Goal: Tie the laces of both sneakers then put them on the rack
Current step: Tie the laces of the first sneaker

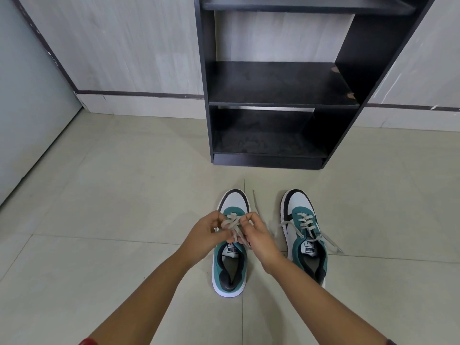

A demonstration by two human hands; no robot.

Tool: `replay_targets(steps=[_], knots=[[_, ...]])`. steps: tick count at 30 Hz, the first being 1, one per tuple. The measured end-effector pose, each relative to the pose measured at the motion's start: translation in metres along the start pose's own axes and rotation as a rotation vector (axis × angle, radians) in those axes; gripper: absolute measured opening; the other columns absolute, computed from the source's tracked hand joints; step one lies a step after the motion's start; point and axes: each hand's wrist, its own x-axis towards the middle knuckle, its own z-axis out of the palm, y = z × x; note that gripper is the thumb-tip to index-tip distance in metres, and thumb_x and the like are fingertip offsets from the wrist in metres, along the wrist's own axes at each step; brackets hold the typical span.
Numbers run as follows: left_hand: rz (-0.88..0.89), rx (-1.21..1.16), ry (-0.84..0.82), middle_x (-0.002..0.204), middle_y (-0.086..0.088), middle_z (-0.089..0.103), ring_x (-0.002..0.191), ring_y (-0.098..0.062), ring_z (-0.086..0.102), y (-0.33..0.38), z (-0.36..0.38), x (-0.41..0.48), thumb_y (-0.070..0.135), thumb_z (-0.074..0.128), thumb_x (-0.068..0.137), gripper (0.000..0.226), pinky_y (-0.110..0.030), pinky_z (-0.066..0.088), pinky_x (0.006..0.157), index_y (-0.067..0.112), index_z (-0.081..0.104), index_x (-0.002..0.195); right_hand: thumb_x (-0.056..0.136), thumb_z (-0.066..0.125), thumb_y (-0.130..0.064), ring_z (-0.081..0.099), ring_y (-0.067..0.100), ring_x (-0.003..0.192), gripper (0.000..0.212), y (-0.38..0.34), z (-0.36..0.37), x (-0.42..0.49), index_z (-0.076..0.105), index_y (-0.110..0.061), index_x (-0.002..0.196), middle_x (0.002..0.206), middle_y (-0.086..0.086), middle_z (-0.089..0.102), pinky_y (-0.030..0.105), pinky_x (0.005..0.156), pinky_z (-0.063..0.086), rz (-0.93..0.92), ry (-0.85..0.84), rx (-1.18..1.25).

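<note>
Two teal, white and black sneakers stand side by side on the tiled floor, toes pointing to the rack. Over the left sneaker (230,270) my left hand (206,236) and my right hand (258,236) each pinch part of its grey laces (232,226), which cross between the fingers. One lace end trails on the floor past the toe. The right sneaker (305,235) stands untouched, its laces (323,239) loose and spread out to both sides. The black shoe rack (281,100) stands a short way beyond the shoes, its shelves bare.
The rack stands against a pale panelled wall (124,46) with a dark skirting stripe. A grey door or panel (22,108) runs along the left. Beige floor tiles (112,195) surround the shoes.
</note>
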Motion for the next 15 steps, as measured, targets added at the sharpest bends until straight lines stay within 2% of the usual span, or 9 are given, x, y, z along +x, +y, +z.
replay_targets(steps=[1,3,5,7,9,12,15], knots=[[0.088,0.207,0.050,0.077,0.004,0.065,0.063,-0.008,0.057,-0.004,-0.002,0.000,0.020,0.068,0.077,0.014,-0.024,0.049,0.064,0.020,0.054,0.079,0.100,0.041,-0.019,0.065,0.008,0.060,0.015,-0.003,0.002,0.000,0.050,-0.009,0.092,0.081,0.007,0.066,0.011,0.053,0.049,0.004,0.004,0.008],[0.286,0.657,0.173,0.083,0.008,0.064,0.065,-0.011,0.054,-0.010,-0.006,-0.001,0.027,0.065,0.081,0.012,-0.024,0.045,0.059,0.022,0.055,0.082,0.099,0.044,-0.013,0.062,0.006,0.045,0.016,-0.008,0.005,0.001,0.051,-0.007,0.087,0.073,0.007,0.064,0.012,0.046,0.047,0.018,0.006,0.053],[0.473,0.885,0.229,0.091,0.007,0.063,0.065,-0.015,0.056,-0.012,-0.010,0.000,0.023,0.065,0.081,0.010,-0.028,0.048,0.055,0.020,0.056,0.086,0.096,0.048,-0.007,0.059,0.010,0.041,0.017,-0.011,0.006,0.005,0.055,-0.005,0.081,0.072,0.012,0.063,0.015,0.045,0.048,0.058,-0.004,0.107],[0.613,0.973,0.202,0.104,0.006,0.065,0.063,-0.016,0.060,-0.013,-0.012,0.002,0.018,0.067,0.078,0.015,-0.025,0.049,0.049,0.019,0.058,0.091,0.091,0.053,-0.003,0.058,0.011,0.042,0.016,-0.012,0.006,0.008,0.063,-0.005,0.079,0.069,0.012,0.065,0.016,0.047,0.050,0.120,-0.004,0.115],[0.706,1.037,0.149,0.108,0.008,0.068,0.059,-0.014,0.060,-0.015,-0.014,0.002,0.017,0.068,0.075,0.020,-0.020,0.045,0.046,0.020,0.058,0.092,0.087,0.058,-0.001,0.057,0.009,0.040,0.013,-0.014,0.006,0.009,0.069,-0.003,0.081,0.060,0.006,0.066,0.014,0.045,0.048,0.162,-0.014,0.090],[0.760,1.094,0.103,0.083,0.007,0.068,0.048,-0.015,0.054,-0.015,-0.013,0.002,0.017,0.072,0.071,0.029,-0.022,0.040,0.039,0.022,0.048,0.086,0.084,0.062,0.004,0.055,0.005,0.038,0.013,-0.015,0.006,0.009,0.071,0.001,0.092,0.049,0.001,0.066,0.012,0.045,0.045,0.180,0.000,0.070],[0.788,1.121,0.103,0.073,0.004,0.064,0.046,-0.016,0.051,-0.013,-0.012,0.002,0.018,0.066,0.071,0.026,-0.020,0.031,0.040,0.021,0.046,0.087,0.081,0.061,0.007,0.055,0.006,0.041,0.027,-0.017,0.007,0.005,0.068,-0.005,0.103,0.061,0.006,0.064,0.017,0.051,0.045,0.168,0.024,0.034]])
